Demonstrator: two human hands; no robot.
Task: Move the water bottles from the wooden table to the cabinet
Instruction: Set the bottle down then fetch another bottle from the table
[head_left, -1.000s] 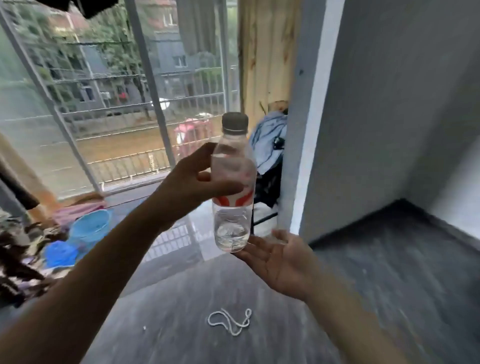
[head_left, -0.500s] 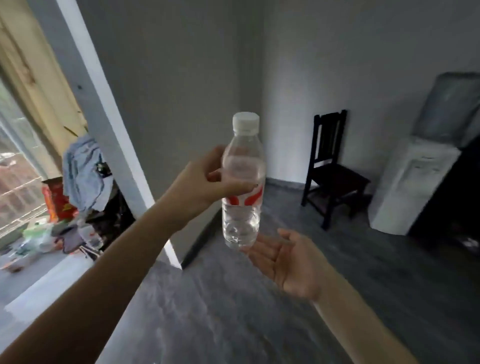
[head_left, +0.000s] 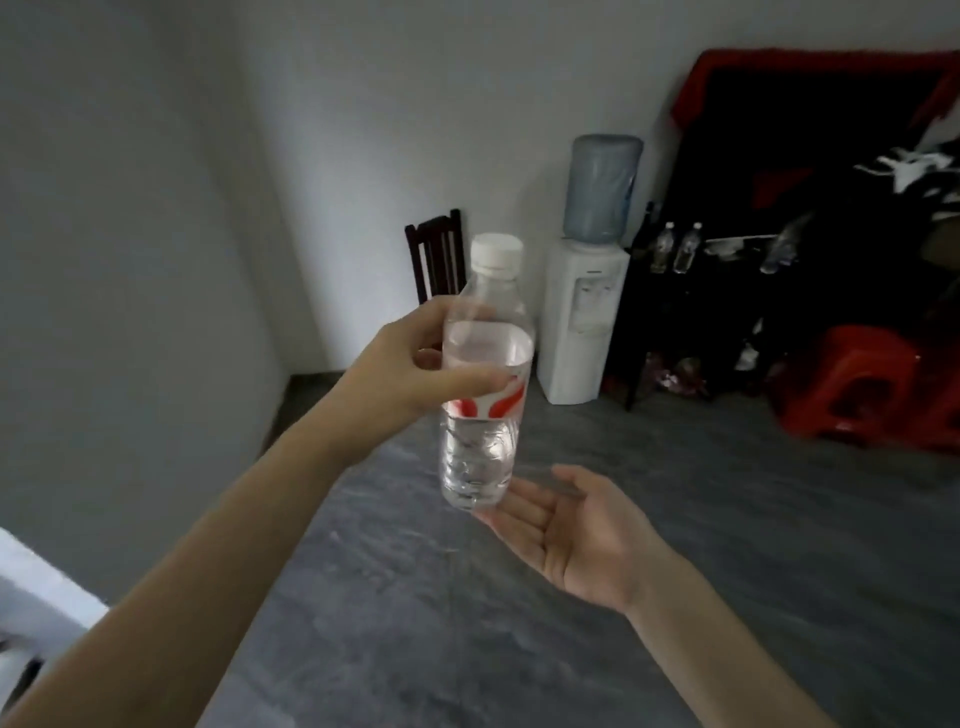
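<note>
My left hand (head_left: 415, 371) grips a clear water bottle (head_left: 480, 457) with a white cap and a red-and-white label, held upright in mid-air at the centre of the view. My right hand (head_left: 576, 530) lies palm up with straight fingers just under the bottle's base; I cannot tell whether it touches. At the far right stands a dark cabinet (head_left: 691, 306) with a shelf carrying two small water bottles (head_left: 674, 249) side by side and another bottle (head_left: 776, 252) further right.
A white water dispenser (head_left: 582, 322) with a blue jug stands left of the cabinet. A dark wooden chair (head_left: 435, 254) stands behind the held bottle. Red plastic stools (head_left: 857, 384) stand at the right. Grey floor stretches ahead, with a grey wall at the left.
The view has swung right from the window to the room's corner, bringing the dispenser and cabinet into sight. Both hands keep the same pose around the bottle.
</note>
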